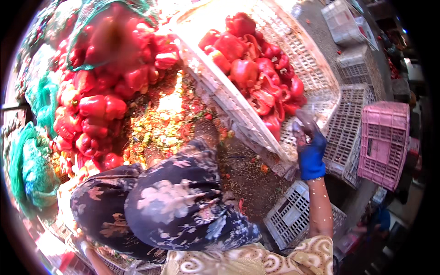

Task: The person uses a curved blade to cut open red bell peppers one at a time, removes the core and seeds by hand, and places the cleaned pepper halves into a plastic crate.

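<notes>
My right hand (pixel 310 149), in a blue glove with dark fingers, is over the near right corner of a big white plastic crate (pixel 314 59). Its fingers look apart, and nothing shows between them. Just beyond the fingertips lies a heap of red bell peppers (pixel 256 68) inside that crate, some of them cut or broken open. My left hand (pixel 82 244) is low at the left edge, beside my knee and near a pale crate rim. It is small and blurred there, and its fingers cannot be made out.
A large pile of red peppers (pixel 96 107) spills from green net sacks (pixel 34 169) on the left. Seeds and pepper scraps (pixel 160 133) litter the ground ahead of my knees. Grey crates (pixel 348 128) and a pink crate (pixel 384 144) stand at the right; another grey crate (pixel 291 213) sits by my right forearm.
</notes>
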A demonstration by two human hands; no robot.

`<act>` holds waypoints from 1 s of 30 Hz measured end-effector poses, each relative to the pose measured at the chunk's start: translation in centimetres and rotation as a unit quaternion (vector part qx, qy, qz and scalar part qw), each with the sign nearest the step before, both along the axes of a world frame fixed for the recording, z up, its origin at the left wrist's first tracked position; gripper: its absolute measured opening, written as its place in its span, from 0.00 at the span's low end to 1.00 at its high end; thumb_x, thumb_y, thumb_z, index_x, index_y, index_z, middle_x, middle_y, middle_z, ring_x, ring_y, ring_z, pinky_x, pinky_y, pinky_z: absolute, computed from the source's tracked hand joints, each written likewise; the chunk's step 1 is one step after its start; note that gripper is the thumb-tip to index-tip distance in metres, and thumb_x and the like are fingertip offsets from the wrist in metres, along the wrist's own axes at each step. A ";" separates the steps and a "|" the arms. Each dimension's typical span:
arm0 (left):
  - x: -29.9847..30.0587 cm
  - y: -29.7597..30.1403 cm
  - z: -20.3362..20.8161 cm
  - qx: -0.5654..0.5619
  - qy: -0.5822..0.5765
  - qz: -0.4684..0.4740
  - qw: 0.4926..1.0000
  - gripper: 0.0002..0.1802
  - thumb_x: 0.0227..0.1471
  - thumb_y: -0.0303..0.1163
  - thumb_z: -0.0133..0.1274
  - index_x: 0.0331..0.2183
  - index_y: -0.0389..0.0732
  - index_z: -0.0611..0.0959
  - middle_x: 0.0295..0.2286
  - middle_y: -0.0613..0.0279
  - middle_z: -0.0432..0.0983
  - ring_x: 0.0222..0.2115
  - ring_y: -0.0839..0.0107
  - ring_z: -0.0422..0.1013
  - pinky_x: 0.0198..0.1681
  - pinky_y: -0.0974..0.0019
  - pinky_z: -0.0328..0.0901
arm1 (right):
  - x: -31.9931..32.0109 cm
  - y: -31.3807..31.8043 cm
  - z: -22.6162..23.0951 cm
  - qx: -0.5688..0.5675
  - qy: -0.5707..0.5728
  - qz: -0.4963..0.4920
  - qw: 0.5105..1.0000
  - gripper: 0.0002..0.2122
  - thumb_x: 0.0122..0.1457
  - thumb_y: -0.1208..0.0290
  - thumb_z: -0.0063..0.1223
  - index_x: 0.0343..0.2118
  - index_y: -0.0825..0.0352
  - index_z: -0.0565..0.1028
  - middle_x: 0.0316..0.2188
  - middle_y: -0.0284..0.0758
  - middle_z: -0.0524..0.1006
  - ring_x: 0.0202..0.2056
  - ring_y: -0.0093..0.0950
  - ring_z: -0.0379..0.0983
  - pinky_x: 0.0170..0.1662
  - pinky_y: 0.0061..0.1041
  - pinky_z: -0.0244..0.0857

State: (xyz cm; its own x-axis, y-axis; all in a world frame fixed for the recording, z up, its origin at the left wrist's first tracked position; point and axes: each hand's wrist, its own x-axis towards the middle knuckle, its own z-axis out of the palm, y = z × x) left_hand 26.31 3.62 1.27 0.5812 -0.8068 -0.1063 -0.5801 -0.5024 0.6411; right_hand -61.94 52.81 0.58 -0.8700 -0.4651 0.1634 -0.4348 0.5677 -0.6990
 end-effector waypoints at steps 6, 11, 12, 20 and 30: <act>-24.0 -2.3 -1.1 -0.138 -0.355 -0.350 0.856 0.41 0.39 0.26 0.63 0.57 0.36 0.67 0.53 0.44 0.67 0.54 0.50 0.64 0.58 0.56 0.59 | 2.8 -6.9 1.6 -0.174 -0.154 0.056 0.971 0.18 0.61 0.81 0.49 0.56 0.69 0.70 0.52 0.39 0.75 0.34 0.22 0.75 0.38 0.23 0.72; -47.8 -2.5 -1.3 -0.139 -0.365 -0.582 0.713 0.47 0.37 0.32 0.66 0.59 0.42 0.65 0.57 0.53 0.63 0.58 0.54 0.60 0.60 0.55 0.57 | 5.0 -14.2 -0.4 -0.143 -0.093 0.190 0.967 0.18 0.59 0.83 0.50 0.54 0.71 0.71 0.49 0.41 0.76 0.38 0.28 0.76 0.40 0.27 0.73; -51.4 -2.6 -1.7 -0.110 -0.408 -0.616 0.665 0.47 0.37 0.33 0.66 0.60 0.43 0.65 0.58 0.54 0.62 0.59 0.56 0.58 0.61 0.55 0.56 | 6.0 -15.8 0.1 -0.150 -0.136 0.175 0.963 0.17 0.57 0.84 0.53 0.50 0.73 0.74 0.48 0.43 0.76 0.44 0.32 0.77 0.40 0.30 0.75; -61.5 -12.0 -11.7 -0.118 -0.578 -0.706 0.392 0.21 0.58 0.40 0.42 0.53 0.47 0.73 0.48 0.60 0.72 0.53 0.61 0.66 0.59 0.52 0.55 | 7.4 -21.1 -4.3 -0.193 -0.232 0.214 0.929 0.18 0.57 0.86 0.51 0.52 0.70 0.75 0.41 0.39 0.80 0.31 0.23 0.76 0.36 0.24 0.72; -63.3 -14.2 -7.5 -0.036 -0.460 -0.788 0.408 0.41 0.26 0.37 0.68 0.48 0.42 0.73 0.35 0.56 0.72 0.38 0.56 0.71 0.41 0.54 0.67 | 8.0 -25.5 -5.8 -0.197 -0.363 0.214 0.885 0.15 0.62 0.80 0.49 0.51 0.70 0.74 0.47 0.42 0.77 0.36 0.24 0.77 0.37 0.24 0.75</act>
State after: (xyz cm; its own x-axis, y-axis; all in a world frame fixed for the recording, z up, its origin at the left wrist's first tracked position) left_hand -36.97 -10.56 -6.19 -0.8976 -0.2380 -0.3710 -0.1584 0.9596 -0.2324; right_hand -53.96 27.30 -5.25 -0.5693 -0.8095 -0.1437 0.0933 0.1100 -0.9895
